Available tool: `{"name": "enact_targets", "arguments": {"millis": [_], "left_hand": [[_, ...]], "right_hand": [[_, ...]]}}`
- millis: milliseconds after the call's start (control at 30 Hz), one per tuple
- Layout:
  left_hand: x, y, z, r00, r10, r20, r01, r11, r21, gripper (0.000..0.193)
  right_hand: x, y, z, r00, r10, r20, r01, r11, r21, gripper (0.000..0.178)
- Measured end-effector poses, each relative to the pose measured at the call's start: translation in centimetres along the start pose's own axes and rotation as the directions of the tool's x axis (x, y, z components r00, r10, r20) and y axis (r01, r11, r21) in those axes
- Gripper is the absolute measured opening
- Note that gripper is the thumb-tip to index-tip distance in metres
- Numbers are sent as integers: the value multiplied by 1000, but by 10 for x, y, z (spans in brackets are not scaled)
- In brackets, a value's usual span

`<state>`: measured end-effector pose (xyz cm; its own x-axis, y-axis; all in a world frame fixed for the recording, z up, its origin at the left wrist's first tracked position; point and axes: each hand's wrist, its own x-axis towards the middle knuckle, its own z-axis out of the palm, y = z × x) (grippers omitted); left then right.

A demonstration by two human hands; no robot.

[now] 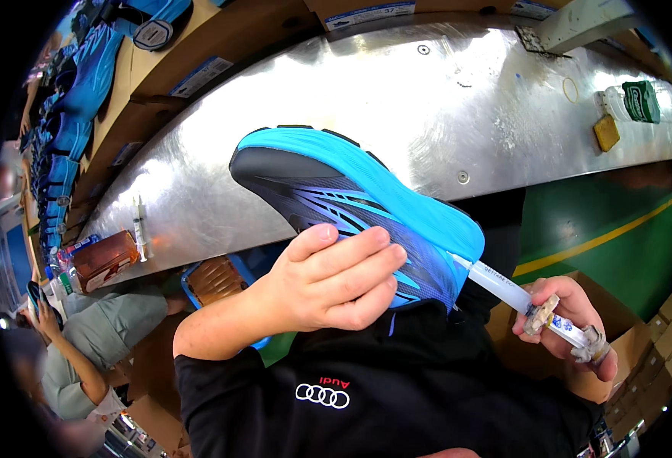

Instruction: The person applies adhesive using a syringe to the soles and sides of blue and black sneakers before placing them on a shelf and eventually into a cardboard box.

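Well off beyond the left hand point(345, 276), at the far left, a row of blue shoes point(65, 164) runs beside cardboard boxes point(191, 47); below them, a person in grey point(126, 320) holds a phone point(33, 294). Nearer that hand, but apart from it, a bottle of reddish-brown liquid point(105, 261) and a small syringe point(140, 231) lie at the left end of the metal desk point(420, 107). Just left of the wrist, at the desk's front edge, sits a blue tray point(188, 288). The left hand is half curled, its fingers lying together over the upper of a blue running shoe point(347, 195) and holding it — the thumb is hidden. The shoe leans on its side between the hands and beyond them, toe away to the left, its bright sole facing outward. At its heel, the tip of a large syringe point(496, 285) meets the sole edge; the right hand point(565, 324) is closed around the rear of this syringe, by its taped flange and plunger. Beyond the right hand — across the green floor point(572, 217) — a yellow sponge point(606, 133) touches a clear bottle with a green label point(640, 102) on the desk.
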<state>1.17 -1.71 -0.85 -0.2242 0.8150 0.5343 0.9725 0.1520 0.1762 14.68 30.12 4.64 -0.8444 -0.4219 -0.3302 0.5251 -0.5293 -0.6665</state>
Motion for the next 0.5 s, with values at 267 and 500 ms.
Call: {"name": "enact_targets", "arguments": {"millis": [267,500], "left_hand": [[50,-7,-86,959,-223,174,207,972,109,36],[168,-83,-164,998,48,-28,-29,877,479,57]], "right_hand": [[22,-14,-22,854,-520,0,504,828,247,99],[46,-7,-62,849,-526,-46,518,813,264,109]]}}
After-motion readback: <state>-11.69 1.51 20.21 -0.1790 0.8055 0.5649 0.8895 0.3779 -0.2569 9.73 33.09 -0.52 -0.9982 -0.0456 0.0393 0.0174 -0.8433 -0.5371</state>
